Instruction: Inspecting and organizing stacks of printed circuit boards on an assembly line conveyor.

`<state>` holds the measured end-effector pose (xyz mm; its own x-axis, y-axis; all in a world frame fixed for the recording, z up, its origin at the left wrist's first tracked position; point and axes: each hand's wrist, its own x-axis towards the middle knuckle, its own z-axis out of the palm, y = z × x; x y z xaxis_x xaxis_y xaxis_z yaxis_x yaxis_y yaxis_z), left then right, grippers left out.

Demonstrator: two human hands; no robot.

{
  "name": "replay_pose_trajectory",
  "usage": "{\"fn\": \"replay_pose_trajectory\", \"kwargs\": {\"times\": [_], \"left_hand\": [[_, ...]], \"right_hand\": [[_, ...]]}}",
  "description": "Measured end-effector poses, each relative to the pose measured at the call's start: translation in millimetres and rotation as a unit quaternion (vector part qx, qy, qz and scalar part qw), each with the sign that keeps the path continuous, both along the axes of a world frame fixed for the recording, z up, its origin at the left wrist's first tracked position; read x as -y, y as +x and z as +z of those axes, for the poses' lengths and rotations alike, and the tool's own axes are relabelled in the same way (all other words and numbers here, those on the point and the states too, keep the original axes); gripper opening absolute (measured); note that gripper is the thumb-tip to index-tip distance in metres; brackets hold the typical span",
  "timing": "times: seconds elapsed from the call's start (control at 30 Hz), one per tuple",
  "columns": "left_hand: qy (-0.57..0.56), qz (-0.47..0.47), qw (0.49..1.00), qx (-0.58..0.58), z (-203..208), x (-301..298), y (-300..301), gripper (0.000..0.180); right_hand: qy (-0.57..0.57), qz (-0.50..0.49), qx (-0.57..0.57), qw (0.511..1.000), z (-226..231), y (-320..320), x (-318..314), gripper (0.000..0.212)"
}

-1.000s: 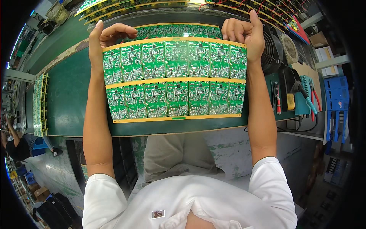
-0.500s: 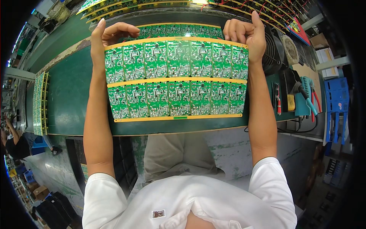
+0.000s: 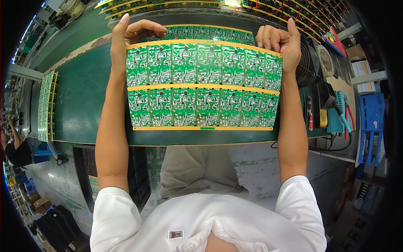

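A large green circuit board panel (image 3: 209, 86) with yellow edge strips faces me, tilted over the front of the bench. Its solder-dotted surface is split into two rows of several small boards. My left hand (image 3: 124, 44) grips the upper left corner, thumb pointing up and fingers curled behind. At the opposite upper corner, my right hand (image 3: 289, 50) is closed on the same panel, its fingers bent over the back. Just beyond the top edge, a second green board panel (image 3: 210, 32) shows partly; the held one hides the rest.
The green workbench (image 3: 84, 96) bears another board panel (image 3: 47, 105) at its left end. Stacked boards with red wires (image 3: 289, 21) fill the far side. To the right are a black fan (image 3: 308, 63), a soldering iron (image 3: 336, 105), pliers (image 3: 349, 113) and a blue rack (image 3: 371, 126).
The panel and both hands appear slightly farther right and a little higher, while the surroundings also shift in view. Both hands keep the same hold on the corners.
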<state>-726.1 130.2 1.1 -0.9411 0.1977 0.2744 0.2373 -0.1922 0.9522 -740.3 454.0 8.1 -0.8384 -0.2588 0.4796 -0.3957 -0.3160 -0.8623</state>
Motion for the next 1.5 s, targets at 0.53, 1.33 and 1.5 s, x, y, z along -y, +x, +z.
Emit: {"fn": "replay_pose_trajectory", "kwargs": {"times": [0.53, 1.33, 1.5], "left_hand": [[-0.012, 0.014, 1.000, -0.004, 0.2, -2.6, 1.9, 0.075], [-0.053, 0.031, 0.998, -0.018, 7.8, -3.4, 5.4, 0.074], [-0.055, 0.024, 0.998, -0.021, 6.6, -2.2, 3.3, 0.074]], "right_hand": [[0.007, 0.011, 0.011, 1.000, -1.0, -0.5, 0.1, 0.060], [-0.013, 0.020, 0.024, 0.999, -3.2, -1.5, 0.1, 0.061], [-0.014, 0.018, 0.031, 0.999, -2.8, -1.8, -0.2, 0.061]]}}
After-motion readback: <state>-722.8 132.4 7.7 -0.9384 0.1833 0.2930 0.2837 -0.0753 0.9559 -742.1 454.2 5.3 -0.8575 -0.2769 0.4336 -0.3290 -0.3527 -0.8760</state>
